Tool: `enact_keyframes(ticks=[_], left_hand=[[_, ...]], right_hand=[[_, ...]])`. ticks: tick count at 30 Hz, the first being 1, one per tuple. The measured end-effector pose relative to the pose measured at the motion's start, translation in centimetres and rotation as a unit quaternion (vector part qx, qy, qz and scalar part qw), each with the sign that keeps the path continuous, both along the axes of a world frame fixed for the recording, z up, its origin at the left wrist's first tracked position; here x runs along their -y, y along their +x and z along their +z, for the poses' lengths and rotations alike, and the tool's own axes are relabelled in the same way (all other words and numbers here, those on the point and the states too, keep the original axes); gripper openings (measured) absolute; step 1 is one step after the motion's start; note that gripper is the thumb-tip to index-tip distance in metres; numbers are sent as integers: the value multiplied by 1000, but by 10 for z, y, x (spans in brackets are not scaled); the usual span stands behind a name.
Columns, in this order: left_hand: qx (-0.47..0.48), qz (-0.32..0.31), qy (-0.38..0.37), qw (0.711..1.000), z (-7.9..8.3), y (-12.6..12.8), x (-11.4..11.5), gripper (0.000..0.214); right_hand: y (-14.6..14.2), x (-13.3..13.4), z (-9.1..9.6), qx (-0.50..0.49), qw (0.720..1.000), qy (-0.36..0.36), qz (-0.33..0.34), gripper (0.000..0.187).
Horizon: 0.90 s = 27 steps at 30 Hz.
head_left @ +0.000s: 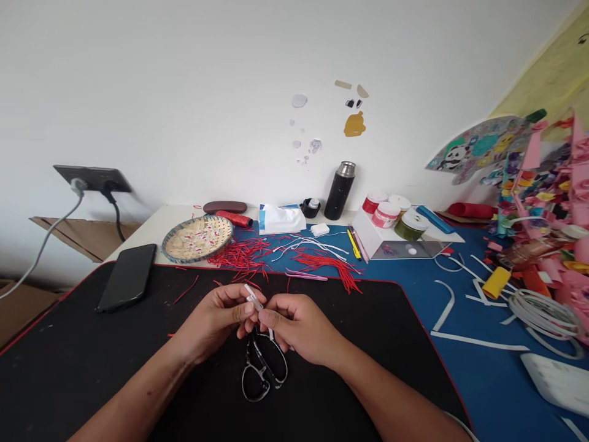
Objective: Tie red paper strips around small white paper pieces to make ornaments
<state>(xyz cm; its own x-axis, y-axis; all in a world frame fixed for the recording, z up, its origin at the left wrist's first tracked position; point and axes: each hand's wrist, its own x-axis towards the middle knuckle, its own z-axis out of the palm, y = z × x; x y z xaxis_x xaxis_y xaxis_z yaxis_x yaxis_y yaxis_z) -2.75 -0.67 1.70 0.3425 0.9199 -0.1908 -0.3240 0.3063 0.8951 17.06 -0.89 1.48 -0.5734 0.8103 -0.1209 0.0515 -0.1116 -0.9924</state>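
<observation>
A thin white strip [253, 296] is pinched between the fingertips of both my hands, held above a black mat [193, 393]. My left hand [225, 314] is closed on its upper part. My right hand [299, 328] grips it lower down, thumb on top, and a short white end hangs below that thumb. The fingers hide part of the strip, so its exact material is unclear. Just beneath my hands lie black-handled scissors [261, 374]; their blades are covered by my hands.
Behind the mat are red cut cords [242, 255], white cords [313, 245], a woven basket [197, 236] and a purple tweezer-like tool [306, 275]. A phone [127, 277] lies left. A black flask [340, 191] and lidded jars [385, 213] stand at the back; white strips [478, 341] lie right.
</observation>
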Motion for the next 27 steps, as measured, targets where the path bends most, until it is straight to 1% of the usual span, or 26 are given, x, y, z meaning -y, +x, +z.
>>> enact_keyframes(ticks=[6, 12, 16, 23, 27], left_hand=[[-2, 24, 5, 1000, -2, 1, -1, 30], [36, -3, -13, 999, -2, -3, 1, 32], [42, -14, -14, 999, -1, -3, 2, 30], [25, 14, -6, 1000, 0, 0, 1, 29], [16, 16, -5, 1000, 1, 1, 0, 31]], right_hand=[[-3, -1, -1, -14, 1000, -7, -11, 38], [-2, -1, 5, -40, 999, -29, 12, 45], [-3, 0, 8, -61, 996, -53, 27, 48], [-1, 0, 10, -77, 994, -72, 35, 52], [-1, 0, 9, -78, 993, -78, 37, 53]])
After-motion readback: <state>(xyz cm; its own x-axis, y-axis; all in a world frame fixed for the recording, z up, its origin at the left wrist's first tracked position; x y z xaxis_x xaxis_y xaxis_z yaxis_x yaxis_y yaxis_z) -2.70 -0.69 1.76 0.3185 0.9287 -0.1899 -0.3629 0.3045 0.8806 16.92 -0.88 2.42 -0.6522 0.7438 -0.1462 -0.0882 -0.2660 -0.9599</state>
